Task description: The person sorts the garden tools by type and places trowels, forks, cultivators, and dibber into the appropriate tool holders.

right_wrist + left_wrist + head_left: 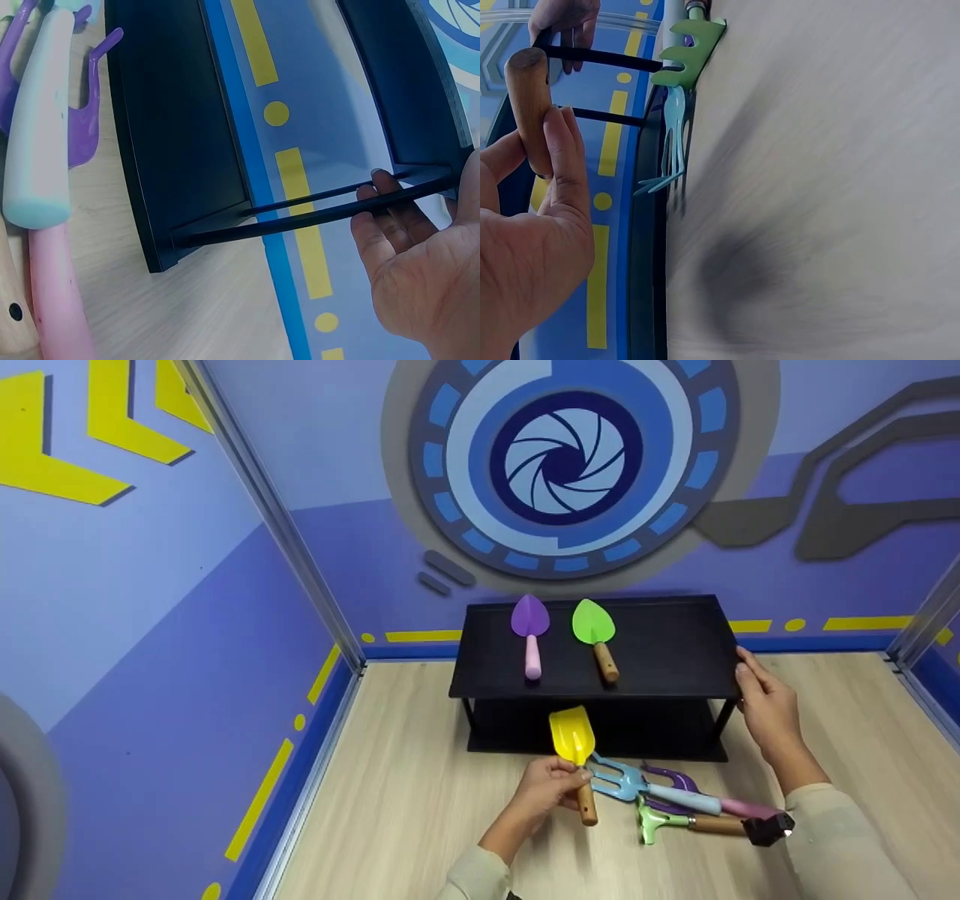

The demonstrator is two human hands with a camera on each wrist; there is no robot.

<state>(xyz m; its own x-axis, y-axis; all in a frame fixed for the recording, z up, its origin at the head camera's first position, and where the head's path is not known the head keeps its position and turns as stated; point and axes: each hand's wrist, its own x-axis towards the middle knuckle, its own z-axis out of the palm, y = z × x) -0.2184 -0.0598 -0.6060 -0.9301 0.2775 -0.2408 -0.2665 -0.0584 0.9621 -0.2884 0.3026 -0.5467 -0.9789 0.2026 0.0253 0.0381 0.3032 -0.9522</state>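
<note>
My left hand [541, 793] pinches a yellow garden trowel [572, 735] by its wooden handle, blade pointing away, in front of the black two-tier shelf [675, 656]. From the left wrist view, thumb and fingers close around that wooden handle [529, 105]. At the shelf's right end, my right hand [772, 709] holds the upper tier's edge. The right wrist view has its fingers [375, 236] curled at a leg just under the top. Lying side by side on the top tier are a purple trowel [530, 616] with a pink handle and a green trowel [593, 622] with a wooden handle.
In front of the shelf, a light-blue hand fork [619, 780] lies across a purple fork [682, 780] with a pink handle. Beside them is a green rake [655, 821] with a wooden handle. Patterned walls [337, 532] stand behind and to the left.
</note>
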